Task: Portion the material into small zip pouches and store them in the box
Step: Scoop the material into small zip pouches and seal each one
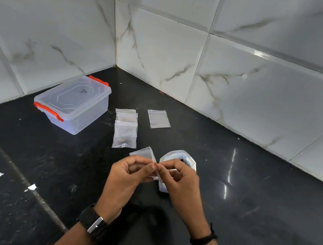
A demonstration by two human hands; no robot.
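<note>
- Left hand (127, 172): raised above the counter, palm turned inward, fingers curled; thumb and forefinger pinch the top edge of a small zip pouch (144, 154), whose body slants up and away to the left of the fingertips.
- Right hand (181, 180): facing the left hand, fingers curled, fingertips meeting the left thumb at the same pouch edge, which it pinches too; the two hands touch at the pinch point.
- Forearms: both enter from the lower edge and converge toward the centre; a black wristwatch (94, 224) sits on the left wrist, a thin black band (204, 238) on the right.
- Open white bag (180, 157): partly hidden just behind and under the right hand, mouth upward, with dark material visible inside.
- Filled pouches (126, 129): an overlapping row lying flat on the black counter (269, 213), beyond the hands, each showing small brownish contents.
- Single flat pouch (158, 119): lies apart, to the right of that row; its contents cannot be made out.
- Clear box (72, 104): stands to the left of the pouches near the corner of the tiled wall (249, 72), lid on, red latches at both ends.
</note>
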